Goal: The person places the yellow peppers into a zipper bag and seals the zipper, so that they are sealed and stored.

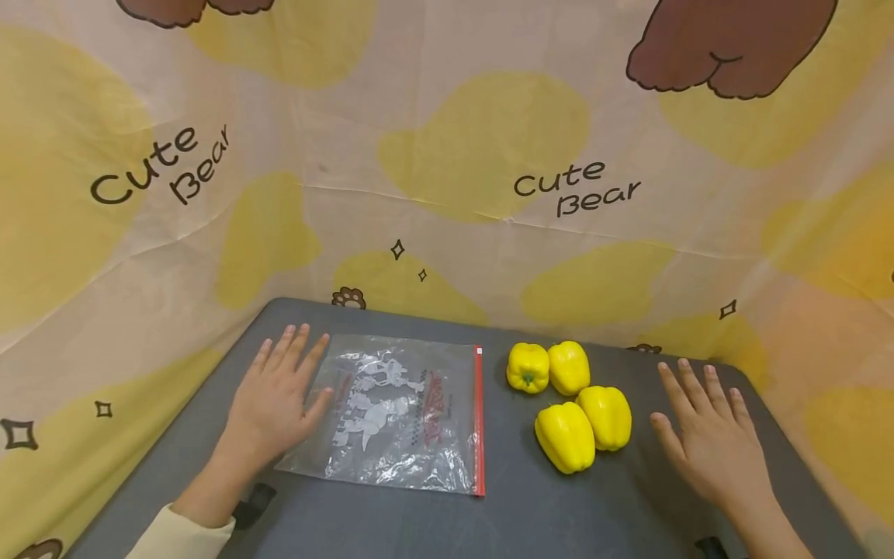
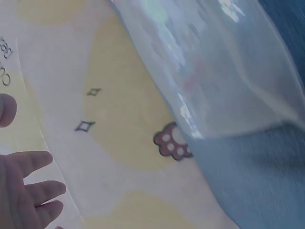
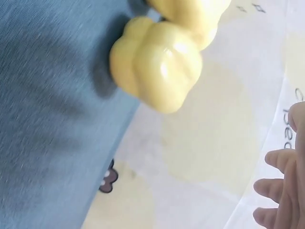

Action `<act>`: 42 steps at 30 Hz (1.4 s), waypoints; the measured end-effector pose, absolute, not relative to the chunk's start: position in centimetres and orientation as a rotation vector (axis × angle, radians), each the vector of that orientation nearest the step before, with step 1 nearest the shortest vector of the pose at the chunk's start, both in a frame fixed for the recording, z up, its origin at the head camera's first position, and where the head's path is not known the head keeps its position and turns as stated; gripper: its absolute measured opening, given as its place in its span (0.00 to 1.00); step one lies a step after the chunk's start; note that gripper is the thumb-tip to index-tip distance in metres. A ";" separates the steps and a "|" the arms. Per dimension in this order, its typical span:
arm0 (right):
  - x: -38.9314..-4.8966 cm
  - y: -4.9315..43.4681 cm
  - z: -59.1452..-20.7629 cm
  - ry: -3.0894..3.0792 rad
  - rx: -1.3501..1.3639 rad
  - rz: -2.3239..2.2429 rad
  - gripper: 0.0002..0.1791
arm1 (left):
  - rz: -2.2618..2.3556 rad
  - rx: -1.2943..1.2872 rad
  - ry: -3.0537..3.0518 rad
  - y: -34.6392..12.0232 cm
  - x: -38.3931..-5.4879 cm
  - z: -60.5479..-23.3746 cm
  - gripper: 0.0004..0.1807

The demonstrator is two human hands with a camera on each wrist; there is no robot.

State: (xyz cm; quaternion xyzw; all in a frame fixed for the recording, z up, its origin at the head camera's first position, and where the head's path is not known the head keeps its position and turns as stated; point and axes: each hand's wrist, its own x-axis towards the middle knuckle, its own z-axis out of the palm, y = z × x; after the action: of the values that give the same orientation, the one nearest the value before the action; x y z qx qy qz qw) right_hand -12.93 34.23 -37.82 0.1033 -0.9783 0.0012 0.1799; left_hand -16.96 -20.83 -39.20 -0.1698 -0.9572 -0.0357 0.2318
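A clear plastic zip bag [image 1: 447,404] with a red slider strip lies flat on the grey table [image 1: 510,520], with white cartoon figures printed on it. My left hand [image 1: 275,400] is spread palm down at the bag's left edge, thumb over it; whether it touches the plastic I cannot tell. Right of the bag sit several yellow bell peppers [image 1: 566,439] in a loose cluster. Beyond them, my right hand [image 1: 722,446] has its fingers spread and holds nothing. In the right wrist view, a pepper [image 3: 157,64] shows apart from that hand.
A fabric sheet [image 1: 447,116] with yellow patches and "Cute Bear" lettering hangs around the table's back and sides. The table's rounded back corners meet it closely. Dark straps [image 1: 254,505] show at the wrists.
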 end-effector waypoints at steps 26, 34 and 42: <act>-13.0 25.6 -37.6 -2.520 0.423 0.588 0.17 | -0.307 -0.555 -2.694 -14.8 -16.8 -40.2 0.37; -13.5 22.8 -38.4 -2.523 0.480 0.826 0.16 | -0.379 -0.599 -2.702 -13.5 -16.9 -41.0 0.37; -14.2 20.1 -39.3 -2.660 0.317 1.278 0.15 | -0.436 -0.653 -2.720 -12.2 -17.3 -41.8 0.37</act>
State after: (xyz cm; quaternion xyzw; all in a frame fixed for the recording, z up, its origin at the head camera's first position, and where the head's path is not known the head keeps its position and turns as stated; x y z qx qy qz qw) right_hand -14.22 20.06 -39.27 0.1063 -0.8928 0.4291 0.0868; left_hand -17.31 -12.18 -41.83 -0.2279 -0.9492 -0.1520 0.1545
